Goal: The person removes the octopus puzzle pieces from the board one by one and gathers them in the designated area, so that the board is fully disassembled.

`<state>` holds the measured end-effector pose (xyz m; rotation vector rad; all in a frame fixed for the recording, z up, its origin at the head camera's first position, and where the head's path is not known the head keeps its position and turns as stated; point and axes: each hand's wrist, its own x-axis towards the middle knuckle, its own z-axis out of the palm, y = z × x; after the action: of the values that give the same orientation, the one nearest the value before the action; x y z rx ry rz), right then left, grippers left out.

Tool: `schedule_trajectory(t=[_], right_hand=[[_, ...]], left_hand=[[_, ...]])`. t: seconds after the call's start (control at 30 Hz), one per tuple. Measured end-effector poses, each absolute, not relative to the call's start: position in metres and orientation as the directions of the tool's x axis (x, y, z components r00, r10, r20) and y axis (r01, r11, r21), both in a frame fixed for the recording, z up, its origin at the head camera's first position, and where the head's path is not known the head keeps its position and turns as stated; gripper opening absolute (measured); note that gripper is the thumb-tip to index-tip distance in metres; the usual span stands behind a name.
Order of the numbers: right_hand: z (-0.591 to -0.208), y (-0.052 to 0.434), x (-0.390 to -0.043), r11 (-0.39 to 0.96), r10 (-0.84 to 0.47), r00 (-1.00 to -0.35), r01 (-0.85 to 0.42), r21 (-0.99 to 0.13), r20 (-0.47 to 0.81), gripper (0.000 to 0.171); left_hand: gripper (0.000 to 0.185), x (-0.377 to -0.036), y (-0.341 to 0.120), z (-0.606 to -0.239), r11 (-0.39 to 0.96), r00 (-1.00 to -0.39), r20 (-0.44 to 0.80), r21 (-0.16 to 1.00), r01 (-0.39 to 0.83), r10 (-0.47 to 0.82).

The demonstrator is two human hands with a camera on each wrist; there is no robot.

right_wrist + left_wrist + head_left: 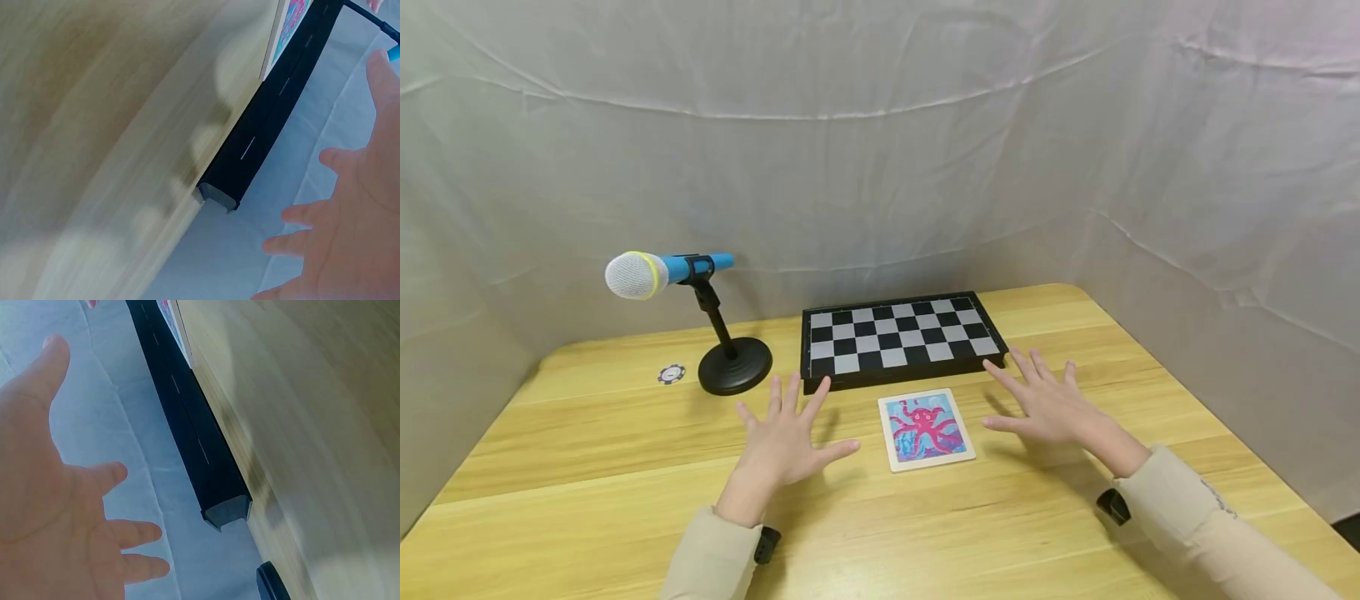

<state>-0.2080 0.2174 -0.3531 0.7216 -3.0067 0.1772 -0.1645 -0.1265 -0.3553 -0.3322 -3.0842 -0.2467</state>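
Observation:
My left hand [781,446] hovers over the table with its fingers spread, left of a square picture tile [927,429] showing a pink octopus. On the tile's other side, my right hand [1047,404] is also spread, its fingertips near the front right corner of a black-and-white checkered board [902,335]. Neither hand holds anything. Each wrist view shows a bare palm, the left hand [56,494] and the right hand [350,212], with the dark side of the board [187,425] beyond. The tile lies flat in front of the board.
A blue microphone [677,268] with a white head sits in a black stand [735,367] at the back left. Beside its base lies a small round chip [672,374]. The wooden table [587,467] is bordered by pale cloth walls [850,192] at the back and sides.

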Motion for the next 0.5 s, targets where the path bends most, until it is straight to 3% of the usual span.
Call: schedule_trajectory(t=[0.5], right_hand=[[-0.3522, 0.2154, -0.2122, 0.876, -0.449, -0.893, -0.448, -0.179, 0.037, 0.077]], left_hand=[[0.090, -0.1714, -0.1238, -0.3574, 0.954, -0.969, 0.089, 0.176, 0.241, 0.229]])
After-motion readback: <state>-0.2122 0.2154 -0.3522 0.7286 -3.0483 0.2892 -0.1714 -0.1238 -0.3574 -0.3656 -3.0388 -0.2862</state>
